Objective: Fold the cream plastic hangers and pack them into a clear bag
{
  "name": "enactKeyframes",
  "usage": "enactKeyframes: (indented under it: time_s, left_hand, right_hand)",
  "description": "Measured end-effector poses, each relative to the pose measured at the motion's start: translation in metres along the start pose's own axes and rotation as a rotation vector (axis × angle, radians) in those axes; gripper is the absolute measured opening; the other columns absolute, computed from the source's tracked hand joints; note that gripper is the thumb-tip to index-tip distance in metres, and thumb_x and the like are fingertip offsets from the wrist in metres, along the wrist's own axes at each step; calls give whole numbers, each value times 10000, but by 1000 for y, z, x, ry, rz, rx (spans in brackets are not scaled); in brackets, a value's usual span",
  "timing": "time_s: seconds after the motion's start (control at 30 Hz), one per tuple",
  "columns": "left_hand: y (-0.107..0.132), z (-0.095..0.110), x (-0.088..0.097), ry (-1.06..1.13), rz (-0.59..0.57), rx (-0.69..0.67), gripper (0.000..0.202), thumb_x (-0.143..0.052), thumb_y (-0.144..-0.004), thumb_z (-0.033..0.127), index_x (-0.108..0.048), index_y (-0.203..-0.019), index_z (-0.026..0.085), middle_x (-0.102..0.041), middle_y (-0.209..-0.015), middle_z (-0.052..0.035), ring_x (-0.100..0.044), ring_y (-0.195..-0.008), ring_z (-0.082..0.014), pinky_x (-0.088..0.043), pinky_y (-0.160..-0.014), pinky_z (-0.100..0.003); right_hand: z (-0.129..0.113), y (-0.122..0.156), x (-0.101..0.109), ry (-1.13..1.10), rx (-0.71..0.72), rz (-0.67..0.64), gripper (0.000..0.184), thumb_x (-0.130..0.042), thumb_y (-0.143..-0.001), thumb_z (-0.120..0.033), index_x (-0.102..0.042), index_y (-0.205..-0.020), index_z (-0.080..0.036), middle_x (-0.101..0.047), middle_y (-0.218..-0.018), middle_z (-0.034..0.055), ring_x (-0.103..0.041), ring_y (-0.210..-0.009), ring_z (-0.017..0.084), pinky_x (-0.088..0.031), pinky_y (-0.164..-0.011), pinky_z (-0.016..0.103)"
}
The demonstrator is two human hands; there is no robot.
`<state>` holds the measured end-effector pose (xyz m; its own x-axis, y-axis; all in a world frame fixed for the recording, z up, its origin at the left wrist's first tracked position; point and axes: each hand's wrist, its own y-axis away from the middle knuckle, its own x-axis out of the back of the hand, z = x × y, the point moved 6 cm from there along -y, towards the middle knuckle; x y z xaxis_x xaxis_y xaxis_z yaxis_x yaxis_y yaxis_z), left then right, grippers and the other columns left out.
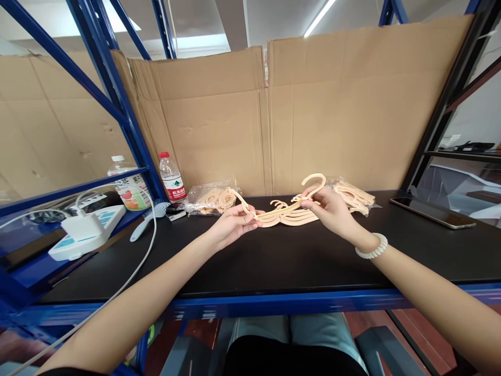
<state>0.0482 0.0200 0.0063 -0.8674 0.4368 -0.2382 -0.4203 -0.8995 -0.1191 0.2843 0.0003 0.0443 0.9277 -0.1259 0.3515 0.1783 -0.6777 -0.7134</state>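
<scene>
One beige plastic hanger (278, 210) is hovering just above the hanger stack (303, 219) on the black table (274, 261). The left hand (235, 223) is pinching its arm end, and the right hand (331, 210) is clamping beside the hook. Risk: flexing could be cracking the thin plastic.

Cardboard wall (313, 115) close behind hanger pile (298, 218)

Cardboard backing (340, 104) behind blk bench (297, 256); blue racking (117, 94); ceiling striplight (319, 18).

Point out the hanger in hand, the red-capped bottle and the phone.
hanger (284, 209): head view, middle of its long arm.
red-capped bottle (174, 184): head view, on its label.
phone (432, 212): head view, on its dark screen.
</scene>
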Motion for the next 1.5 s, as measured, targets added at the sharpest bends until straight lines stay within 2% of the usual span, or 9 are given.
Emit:
enactKeyframes:
  time_s: [0.33,0.5,0.67,0.8,0.9,1.03,1.2,1.37,1.5]
  left_hand:
    - [-1,-1,-3,59,41,-37,224,-778,-602,94,-559,-635,134,-701,-787,-74,-585,-542,-98,-443,-564,-231]
    - [-2,-2,2,45,86,-89,231,-735,-568,53,-534,-642,140,-701,-742,-62,-555,-501,-88,-411,-538,-222]
    - [-1,-4,1,24,119,-135,212,-708,-579,56,-530,-658,142,-681,-688,-38,-536,-482,-76,-391,-511,-204]
    - [-1,-7,7,15,217,-193,228,-710,-600,52,-515,-671,146,-657,-643,-10,-534,-475,-67,-391,-498,-188]
    - [-1,-11,11,4,275,-206,227,-727,-631,61,-522,-684,142,-674,-679,-21,-571,-507,-73,-454,-541,-202]
    - [-1,-17,8,-15,249,-163,235,-736,-691,82,-510,-699,147,-696,-757,-29,-666,-645,-113,-544,-711,-257]
    - [1,-18,2,-34,226,-121,246,-734,-745,111,-497,-699,158,-688,-766,-15,-709,-772,-154,-553,-858,-323]
    - [1,-16,2,6,241,-69,154,-699,-754,106,-552,-725,145,-693,-756,-49,-707,-732,-162,-556,-787,-283]
    - [3,-10,6,75,310,-39,92,-694,-702,144,-637,-772,127,-681,-749,-50,-679,-707,-151,-529,-675,-237]
  right_hand:
    - [-9,7,-8,36,115,56,160,-587,-885,-367,-578,-890,-207,-634,-878,49,-598,-769,177,-470,-681,311]
    - [-11,11,-12,58,140,87,143,-573,-897,-354,-581,-879,-213,-637,-863,43,-591,-717,164,-465,-620,289]
    - [-13,12,-15,50,148,95,121,-574,-898,-323,-570,-854,-210,-643,-890,48,-608,-760,171,-481,-652,293]
    - [-14,14,-20,35,108,90,138,-583,-889,-340,-567,-857,-207,-645,-851,46,-611,-740,173,-482,-624,286]
    - [-14,14,-21,47,70,115,169,-582,-886,-365,-574,-846,-200,-651,-820,49,-612,-734,179,-480,-625,290]
    - [-8,12,-19,73,7,161,222,-575,-883,-401,-571,-802,-194,-649,-772,45,-604,-711,178,-473,-620,291]
    - [5,9,-16,44,-75,196,243,-578,-871,-433,-586,-834,-192,-668,-805,49,-620,-715,182,-494,-654,307]
    - [14,4,-14,-42,-165,194,261,-601,-843,-443,-578,-831,-184,-672,-792,56,-636,-709,190,-506,-667,319]
    - [19,-1,-9,19,-212,186,276,-586,-845,-451,-588,-822,-176,-679,-757,58,-661,-744,206,-498,-711,330]
